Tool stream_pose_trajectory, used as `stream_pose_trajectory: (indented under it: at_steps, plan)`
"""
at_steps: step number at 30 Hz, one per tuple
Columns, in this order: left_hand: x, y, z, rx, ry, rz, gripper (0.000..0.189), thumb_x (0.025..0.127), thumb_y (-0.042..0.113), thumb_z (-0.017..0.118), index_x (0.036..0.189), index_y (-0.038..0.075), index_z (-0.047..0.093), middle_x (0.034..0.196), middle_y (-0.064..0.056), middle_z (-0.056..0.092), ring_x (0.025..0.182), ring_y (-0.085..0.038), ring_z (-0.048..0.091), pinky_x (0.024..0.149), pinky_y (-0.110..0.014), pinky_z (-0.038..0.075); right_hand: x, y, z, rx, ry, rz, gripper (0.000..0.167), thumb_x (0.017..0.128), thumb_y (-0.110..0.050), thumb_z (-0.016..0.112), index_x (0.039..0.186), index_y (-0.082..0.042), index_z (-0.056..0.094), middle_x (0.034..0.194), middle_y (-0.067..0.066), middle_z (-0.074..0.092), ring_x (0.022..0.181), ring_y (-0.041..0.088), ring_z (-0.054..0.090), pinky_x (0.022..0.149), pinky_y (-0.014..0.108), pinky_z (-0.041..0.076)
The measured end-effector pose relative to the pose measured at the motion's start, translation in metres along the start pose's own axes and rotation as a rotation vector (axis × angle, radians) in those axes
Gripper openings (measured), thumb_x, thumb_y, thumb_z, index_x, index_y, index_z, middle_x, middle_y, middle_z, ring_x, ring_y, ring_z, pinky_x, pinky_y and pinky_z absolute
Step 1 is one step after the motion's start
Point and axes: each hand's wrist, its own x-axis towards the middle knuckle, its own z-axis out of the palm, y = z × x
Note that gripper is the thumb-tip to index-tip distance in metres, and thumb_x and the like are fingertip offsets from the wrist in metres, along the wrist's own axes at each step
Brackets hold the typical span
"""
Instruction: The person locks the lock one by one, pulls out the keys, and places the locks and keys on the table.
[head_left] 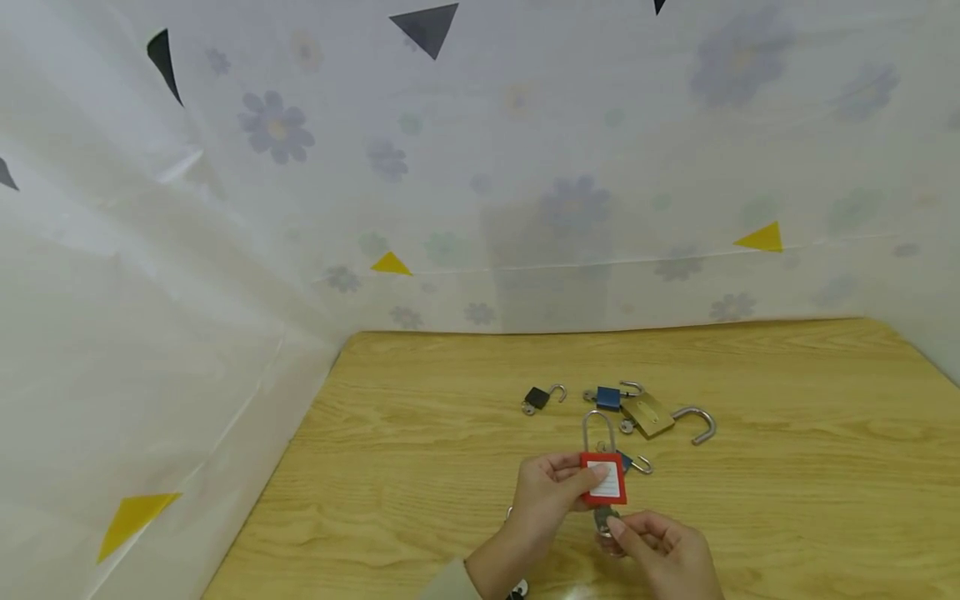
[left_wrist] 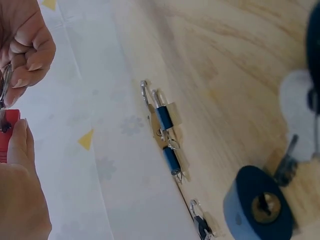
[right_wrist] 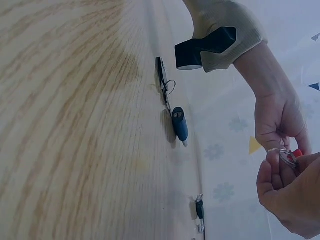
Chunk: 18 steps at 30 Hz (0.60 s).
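Red padlock point(head_left: 603, 493) is front and centre, held up off the table point(head_left: 412, 433), about midway between the table's left and right edges! The left grip point(head_left: 543, 492) has it by the body, thumb laid over the white label point(head_left: 611, 485), and its metal loop point(head_left: 598, 413) points towards the far edge, both legs seemingly down in the body. Right beneath, the right grip point(head_left: 666, 552) pinches a ring of keys point(head_left: 604, 518), close up at the lock's bottom end. Is a key in the slot? Cannot tell; fingers and metal crowd the spot. Up towards the far edge lie a black padlock point(head_left: 537, 397), a blue padlock point(head_left: 608, 399) and a brass padlock point(head_left: 649, 415), loops all hanging open, and another blue lock point(head_left: 626, 463), open too, peeks out from behind the red one. So my call: this looks like the unlocking step, loop not yet freed. Next move, as I read it, wants the left grip steady, key seated straight, then a firm twist; a crooked key could jam.
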Motion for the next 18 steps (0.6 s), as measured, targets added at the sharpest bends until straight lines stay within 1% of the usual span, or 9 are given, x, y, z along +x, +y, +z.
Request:
stream_pose_trajectory:
  at_steps: [4, 6, 8, 10, 12, 13, 15, 18]
  plan:
    - [0.0, 0.002, 0.001, 0.0, -0.003, 0.014, 0.028, 0.081, 0.009, 0.069, 0.104, -0.006, 0.064, 0.093, -0.017, 0.071, 0.078, -0.015, 0.069, 0.068, -0.027, 0.058, 0.0, -0.001, -0.001, 0.006, -0.009, 0.012, 0.017, 0.087, -0.01, 0.062, 0.089, 0.006, 0.066, 0.079, 0.011, 0.072, 0.07, 0.015, 0.068, 0.067, 0.02, 0.053]
    - [0.0, 0.002, 0.001, -0.002, -0.002, 0.007, 0.027, 0.081, 0.009, 0.069, 0.104, -0.006, 0.064, 0.093, -0.017, 0.071, 0.078, -0.015, 0.069, 0.069, -0.027, 0.058, 0.001, 0.0, -0.002, 0.005, -0.013, 0.013, 0.017, 0.087, -0.011, 0.063, 0.089, 0.006, 0.066, 0.079, 0.01, 0.072, 0.07, 0.015, 0.068, 0.067, 0.021, 0.053]
    - [0.002, 0.005, -0.001, -0.04, 0.001, 0.007, 0.028, 0.083, 0.008, 0.067, 0.106, -0.007, 0.063, 0.096, -0.018, 0.07, 0.08, -0.017, 0.069, 0.071, -0.028, 0.057, 0.0, 0.002, -0.002, -0.019, -0.041, 0.017, 0.016, 0.087, -0.01, 0.063, 0.089, 0.006, 0.066, 0.078, 0.01, 0.072, 0.07, 0.014, 0.067, 0.066, 0.022, 0.053]
    - [0.005, 0.01, -0.005, -0.064, 0.015, 0.032, 0.03, 0.085, 0.007, 0.065, 0.11, -0.009, 0.06, 0.099, -0.02, 0.069, 0.084, -0.02, 0.069, 0.072, -0.028, 0.057, -0.001, 0.006, 0.0, -0.038, -0.075, 0.026, 0.016, 0.086, -0.01, 0.064, 0.088, 0.006, 0.066, 0.077, 0.009, 0.072, 0.069, 0.015, 0.066, 0.065, 0.024, 0.054]
    - [0.008, 0.018, -0.01, -0.074, 0.026, 0.065, 0.033, 0.086, 0.007, 0.063, 0.113, -0.01, 0.057, 0.102, -0.022, 0.067, 0.087, -0.023, 0.069, 0.073, -0.029, 0.057, -0.002, 0.01, 0.002, -0.058, -0.092, 0.042, 0.015, 0.085, -0.01, 0.065, 0.087, 0.005, 0.066, 0.076, 0.007, 0.071, 0.069, 0.015, 0.066, 0.064, 0.025, 0.055]
    - [0.01, 0.023, -0.012, -0.075, 0.028, 0.087, 0.034, 0.087, 0.007, 0.062, 0.115, -0.011, 0.056, 0.104, -0.023, 0.067, 0.089, -0.024, 0.069, 0.074, -0.029, 0.057, -0.002, 0.011, 0.002, -0.063, -0.096, 0.047, 0.014, 0.085, -0.008, 0.065, 0.087, 0.005, 0.066, 0.076, 0.007, 0.071, 0.069, 0.015, 0.066, 0.064, 0.025, 0.055]
    - [0.012, 0.031, -0.015, -0.048, 0.029, 0.124, 0.035, 0.087, 0.008, 0.063, 0.117, -0.01, 0.055, 0.105, -0.023, 0.066, 0.09, -0.025, 0.068, 0.074, -0.03, 0.057, -0.002, 0.011, 0.002, -0.059, -0.083, 0.053, 0.014, 0.085, -0.009, 0.065, 0.087, 0.005, 0.067, 0.077, 0.008, 0.071, 0.069, 0.016, 0.066, 0.064, 0.026, 0.055]
    - [0.012, 0.037, -0.016, -0.039, 0.01, 0.129, 0.036, 0.087, 0.007, 0.063, 0.118, -0.01, 0.056, 0.106, -0.024, 0.066, 0.091, -0.026, 0.068, 0.074, -0.032, 0.057, 0.0, 0.008, -0.002, -0.052, -0.073, 0.044, 0.015, 0.086, -0.009, 0.064, 0.088, 0.005, 0.067, 0.078, 0.009, 0.072, 0.069, 0.015, 0.067, 0.066, 0.026, 0.055]
